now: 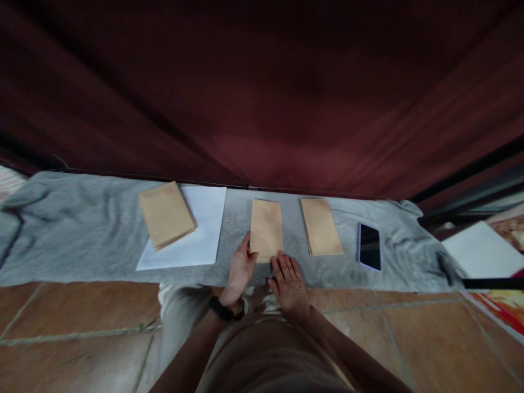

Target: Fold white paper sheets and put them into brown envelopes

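A brown envelope point(266, 228) lies on a grey cloth point(82, 229) straight ahead of me. My left hand point(240, 270), with a dark band on the wrist, touches the envelope's lower left corner with thumb and fingers. My right hand point(289, 283) lies flat, fingers spread, with its fingertips at the envelope's near edge. Neither hand has lifted it. A second brown envelope point(321, 226) lies just to the right. At the left a stack of brown envelopes point(166, 214) rests on white paper sheets point(201, 234).
A dark phone point(369, 246) lies face up on the cloth at the right. A dark red curtain point(262, 93) hangs behind the cloth. Brown floor tiles point(73, 322) lie in front. White paper point(483, 248) and a colourful mat point(501, 308) are at far right.
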Available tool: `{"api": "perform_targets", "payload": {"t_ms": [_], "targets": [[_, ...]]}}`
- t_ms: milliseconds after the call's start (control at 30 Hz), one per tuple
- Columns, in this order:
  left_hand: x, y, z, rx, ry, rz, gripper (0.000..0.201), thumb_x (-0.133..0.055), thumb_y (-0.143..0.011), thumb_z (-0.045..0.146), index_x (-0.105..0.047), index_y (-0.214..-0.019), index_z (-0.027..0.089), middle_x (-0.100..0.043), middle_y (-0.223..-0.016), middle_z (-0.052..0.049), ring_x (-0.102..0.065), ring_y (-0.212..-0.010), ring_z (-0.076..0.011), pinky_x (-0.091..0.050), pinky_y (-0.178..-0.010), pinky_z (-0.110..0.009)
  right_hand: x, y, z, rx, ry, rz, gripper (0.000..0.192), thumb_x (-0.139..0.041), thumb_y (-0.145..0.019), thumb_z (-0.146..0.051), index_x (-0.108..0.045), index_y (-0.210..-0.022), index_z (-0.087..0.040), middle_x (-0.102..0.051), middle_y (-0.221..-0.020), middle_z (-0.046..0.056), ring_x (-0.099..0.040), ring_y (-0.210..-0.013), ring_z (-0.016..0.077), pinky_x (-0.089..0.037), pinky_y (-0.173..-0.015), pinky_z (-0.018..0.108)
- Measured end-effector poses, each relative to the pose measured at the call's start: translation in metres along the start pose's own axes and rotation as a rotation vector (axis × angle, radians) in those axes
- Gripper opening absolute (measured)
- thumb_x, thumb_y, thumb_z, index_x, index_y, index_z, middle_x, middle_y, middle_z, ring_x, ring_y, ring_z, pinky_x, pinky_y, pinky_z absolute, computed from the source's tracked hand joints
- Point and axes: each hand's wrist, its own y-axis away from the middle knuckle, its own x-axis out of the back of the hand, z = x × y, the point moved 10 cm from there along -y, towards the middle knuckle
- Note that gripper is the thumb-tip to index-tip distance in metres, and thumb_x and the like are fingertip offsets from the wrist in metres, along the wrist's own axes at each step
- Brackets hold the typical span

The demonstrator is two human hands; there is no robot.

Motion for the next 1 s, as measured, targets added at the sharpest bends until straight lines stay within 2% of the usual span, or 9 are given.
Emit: {"api": "perform_targets", "payload": {"t_ms": [167, 267, 367, 467, 533, 600, 800, 900, 1000], "targets": [[0.006, 0.001, 0.007, -0.104, -0.173, 0.07, 0.059, -0.06, -0.085, 0.012, -0.058, -0.143, 0.019, -0.07, -0.114, -0.009, -0.07, -0.092, -0.0218, -0.059, -0.09, -0.038, 0.0, -0.002, -0.001, -0.023, -0.026, -0.023, 0.063, -0.052, -0.104, -0.038, -0.038, -0.161, -0.016, -0.033, -0.168, 0.018, -0.036, -0.153, 0.0346, -0.031, -0.124, 0.057], [0.005, 0.016, 0.023, -0.207, -0.361, 0.12, 0.051, -0.052, -0.093, 0.014, -0.058, -0.144, 0.019, -0.065, -0.129, -0.014, -0.067, -0.113, -0.0275, -0.055, -0.101, -0.044, -0.001, -0.002, -0.001, -0.022, -0.038, -0.027, 0.065, -0.053, -0.103, -0.036, -0.035, -0.162, -0.016, -0.031, -0.169, 0.018, -0.034, -0.154, 0.0354, -0.03, -0.125, 0.058], [-0.011, 0.036, 0.044, -0.372, -0.453, 0.104, 0.047, -0.043, -0.102, 0.019, -0.054, -0.148, 0.019, -0.058, -0.147, -0.015, -0.054, -0.138, -0.0284, -0.046, -0.115, -0.047, -0.003, -0.001, -0.002, -0.012, -0.03, -0.032, 0.064, -0.053, -0.102, -0.034, -0.038, -0.161, -0.014, -0.03, -0.169, 0.02, -0.034, -0.154, 0.0366, -0.031, -0.124, 0.059], [-0.039, 0.056, 0.052, -0.5, -0.476, -0.023, 0.048, -0.042, -0.106, 0.029, -0.049, -0.152, 0.016, -0.053, -0.156, -0.014, -0.047, -0.146, -0.025, -0.04, -0.121, -0.044, -0.004, 0.001, -0.003, 0.007, -0.028, -0.022, 0.061, -0.051, -0.101, -0.03, -0.041, -0.158, -0.011, -0.031, -0.168, 0.021, -0.032, -0.155, 0.0369, -0.032, -0.123, 0.06], [-0.052, 0.067, 0.052, -0.554, -0.522, -0.088, 0.053, -0.045, -0.106, 0.036, -0.045, -0.154, 0.014, -0.05, -0.159, -0.015, -0.043, -0.15, -0.0256, -0.036, -0.124, -0.045, -0.004, 0.002, -0.004, 0.017, -0.027, -0.017, 0.06, -0.048, -0.101, -0.026, -0.04, -0.158, -0.009, -0.033, -0.167, 0.021, -0.03, -0.156, 0.0362, -0.031, -0.124, 0.06], [-0.056, 0.076, 0.05, -0.597, -0.578, -0.113, 0.062, -0.049, -0.104, 0.043, -0.041, -0.156, 0.01, -0.045, -0.161, -0.018, -0.037, -0.154, -0.0281, -0.032, -0.126, -0.048, -0.005, 0.004, -0.004, 0.022, -0.026, -0.023, 0.061, -0.045, -0.101, -0.024, -0.037, -0.159, -0.007, -0.033, -0.167, 0.021, -0.029, -0.156, 0.0353, -0.03, -0.125, 0.059], [-0.048, 0.084, 0.041, -0.644, -0.67, -0.136, 0.075, -0.052, -0.102, 0.05, -0.034, -0.159, 0.004, -0.037, -0.165, -0.024, -0.028, -0.157, -0.0322, -0.029, -0.128, -0.05, -0.003, 0.007, 0.007, 0.031, -0.1, -0.054, 0.067, -0.042, -0.102, -0.024, -0.024, -0.165, -0.011, -0.039, -0.166, 0.018, -0.035, -0.153, 0.0322, -0.033, -0.123, 0.054], [-0.051, 0.084, 0.037, -0.634, -0.704, -0.133, 0.076, -0.053, -0.102, 0.047, -0.031, -0.16, 0.003, -0.035, -0.165, -0.025, -0.027, -0.157, -0.0335, -0.03, -0.127, -0.052, 0.0, 0.002, 0.028, -0.065, -0.162, -0.02, 0.065, -0.04, -0.104, -0.023, -0.024, -0.166, -0.015, -0.05, -0.158, 0.016, -0.047, -0.145, 0.0301, -0.043, -0.116, 0.05], [-0.058, 0.082, 0.034, -0.611, -0.734, -0.119, 0.077, -0.054, -0.101, 0.044, -0.03, -0.16, 0.0, -0.032, -0.165, -0.028, -0.025, -0.157, -0.0368, -0.029, -0.127, -0.055, -0.001, -0.007, 0.05, -0.203, -0.193, 0.032, 0.064, -0.041, -0.103, -0.024, -0.028, -0.164, -0.016, -0.059, -0.146, 0.018, -0.057, -0.131, 0.0316, -0.049, -0.108, 0.049]]}}
